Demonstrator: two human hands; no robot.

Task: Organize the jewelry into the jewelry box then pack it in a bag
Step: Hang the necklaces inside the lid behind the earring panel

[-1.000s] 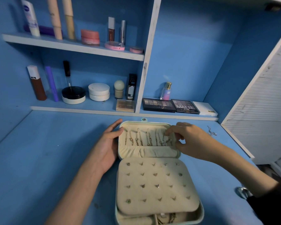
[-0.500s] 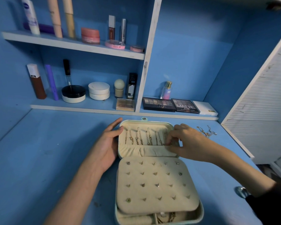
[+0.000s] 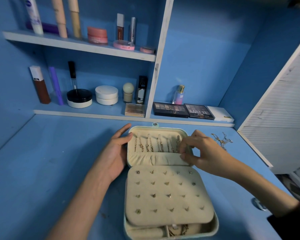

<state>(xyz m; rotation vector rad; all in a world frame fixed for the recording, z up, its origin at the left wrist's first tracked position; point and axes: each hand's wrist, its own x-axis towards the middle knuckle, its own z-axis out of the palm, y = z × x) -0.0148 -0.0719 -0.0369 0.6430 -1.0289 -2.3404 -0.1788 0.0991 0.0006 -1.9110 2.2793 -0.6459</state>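
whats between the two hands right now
The jewelry box lid, with gold chains hung in it, sits between the left hand and right hand in the head view.

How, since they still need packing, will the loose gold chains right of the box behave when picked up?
The loose chains are thin linked strands, so they will probably hang limp and feel light. They lie heaped and crossing on the table, so lifting one may drag others along or snag.
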